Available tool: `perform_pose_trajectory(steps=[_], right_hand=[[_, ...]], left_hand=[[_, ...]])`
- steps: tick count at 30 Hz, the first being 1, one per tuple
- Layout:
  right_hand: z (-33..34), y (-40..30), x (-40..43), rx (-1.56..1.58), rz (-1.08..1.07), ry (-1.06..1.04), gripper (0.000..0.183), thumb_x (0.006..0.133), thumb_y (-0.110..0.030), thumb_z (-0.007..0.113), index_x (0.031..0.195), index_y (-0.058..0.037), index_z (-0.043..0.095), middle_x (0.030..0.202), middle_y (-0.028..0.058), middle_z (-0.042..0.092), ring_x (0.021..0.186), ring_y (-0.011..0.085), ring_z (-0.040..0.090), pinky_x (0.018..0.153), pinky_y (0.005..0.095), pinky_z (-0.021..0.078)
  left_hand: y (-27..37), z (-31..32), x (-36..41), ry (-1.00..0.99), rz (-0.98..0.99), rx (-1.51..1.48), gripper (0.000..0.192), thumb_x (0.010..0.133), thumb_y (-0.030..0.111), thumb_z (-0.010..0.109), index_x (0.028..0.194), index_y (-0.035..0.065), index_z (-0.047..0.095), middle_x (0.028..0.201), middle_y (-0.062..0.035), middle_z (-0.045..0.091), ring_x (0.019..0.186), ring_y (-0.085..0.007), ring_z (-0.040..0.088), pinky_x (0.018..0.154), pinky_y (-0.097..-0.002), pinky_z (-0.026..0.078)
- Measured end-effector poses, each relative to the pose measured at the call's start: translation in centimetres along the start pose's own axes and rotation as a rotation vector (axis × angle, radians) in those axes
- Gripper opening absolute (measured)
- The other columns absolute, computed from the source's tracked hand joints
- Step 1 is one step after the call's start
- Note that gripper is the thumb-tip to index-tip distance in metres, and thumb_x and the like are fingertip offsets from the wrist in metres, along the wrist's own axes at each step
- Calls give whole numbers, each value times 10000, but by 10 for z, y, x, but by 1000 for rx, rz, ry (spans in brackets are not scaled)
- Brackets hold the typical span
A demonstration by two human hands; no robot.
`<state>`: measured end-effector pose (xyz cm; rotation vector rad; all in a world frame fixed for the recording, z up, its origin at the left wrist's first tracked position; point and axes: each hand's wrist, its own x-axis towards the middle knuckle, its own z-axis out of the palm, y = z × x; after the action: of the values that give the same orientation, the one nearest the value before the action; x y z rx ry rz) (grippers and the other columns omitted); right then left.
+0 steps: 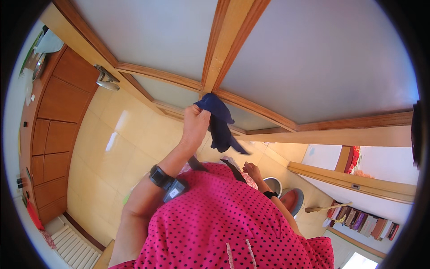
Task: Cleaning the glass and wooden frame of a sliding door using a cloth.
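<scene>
My left hand [196,122] grips a navy blue cloth [220,124] at its upper left end. The cloth's top touches the wooden frame [215,70] of a glazed door, where the upright meets the crossbar. Its lower part hangs loose in folds, one tip blurred. Down at my side is my right hand [252,170], its fingers loosely bent and nothing visible in it. Frosted glass panes [312,57] fill the door on both sides of the upright.
A lever handle [108,82] juts from the door's left edge. Wooden cabinets [58,104] line the left side above a white radiator [75,247]. Basins [292,200] stand on the tiled floor [111,144] by my right arm. Books [366,223] fill a low shelf beside a wooden-handled brush [327,207].
</scene>
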<state>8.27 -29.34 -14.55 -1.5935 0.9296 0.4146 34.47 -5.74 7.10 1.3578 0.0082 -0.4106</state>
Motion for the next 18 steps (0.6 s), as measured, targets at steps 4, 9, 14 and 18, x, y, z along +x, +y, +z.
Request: perform_pose_trajectory(steps=[4,9,14,18], right_hand=[[-22,12,14,-17,4,-19,465,948,-384,492,1014,69,577,922,179,649,852,237,638,780,335,512],[-68,36,31,-92,4,-74,462,925,-420,471,1040,18,564,938,135,636,822,217,607,698,343,504],[-123,49,25,-115,-23,-5,452,920,-402,490,970,37,585,882,146,652,770,230,627,672,330,504],[-163,85,30,-139,-66,20,473,906,-404,518,942,60,605,838,155,659,748,224,637,684,320,509]], left_hand=[[15,25,-8,156,74,-68,236,906,113,470,771,27,643,681,28,596,579,-39,479,529,-219,373],[8,41,-6,344,122,10,236,850,104,415,709,33,591,620,10,541,538,-63,455,503,-233,361],[21,56,-8,480,122,-54,214,857,162,416,738,56,560,578,20,476,481,-83,403,437,-250,296],[22,57,-6,465,103,-128,182,868,171,433,739,83,527,568,49,415,445,-57,357,412,-225,271]])
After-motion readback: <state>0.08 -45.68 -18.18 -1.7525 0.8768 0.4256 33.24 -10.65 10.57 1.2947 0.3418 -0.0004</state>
